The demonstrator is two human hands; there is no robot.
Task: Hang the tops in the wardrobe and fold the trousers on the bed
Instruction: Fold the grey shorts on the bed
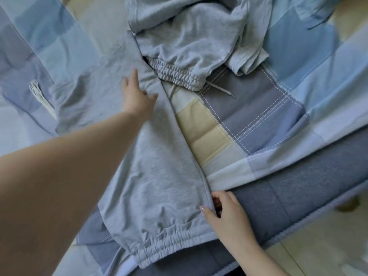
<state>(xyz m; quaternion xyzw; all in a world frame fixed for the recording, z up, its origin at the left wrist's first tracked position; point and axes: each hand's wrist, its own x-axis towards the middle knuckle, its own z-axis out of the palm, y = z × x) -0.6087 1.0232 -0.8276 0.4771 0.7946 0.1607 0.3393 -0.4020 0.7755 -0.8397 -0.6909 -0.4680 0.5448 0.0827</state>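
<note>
Grey jogging trousers (155, 176) lie spread on the bed, the elastic cuff of one leg near me at the bed's edge and the waist end far left. My left hand (137, 96) rests flat on the fabric halfway up the leg, fingers straight. My right hand (225, 214) pinches the leg's right edge just above the cuff, thumb on top and fingers curled under. A second grey garment (191, 42) with an elastic waistband and drawstring lies crumpled beyond.
The bed carries a patchwork quilt (298, 92) of blue, grey and cream squares over a dark blue mattress edge (288, 206). Pale floor (328, 246) shows at the lower right. A light top (249, 56) lies bunched beside the crumpled garment.
</note>
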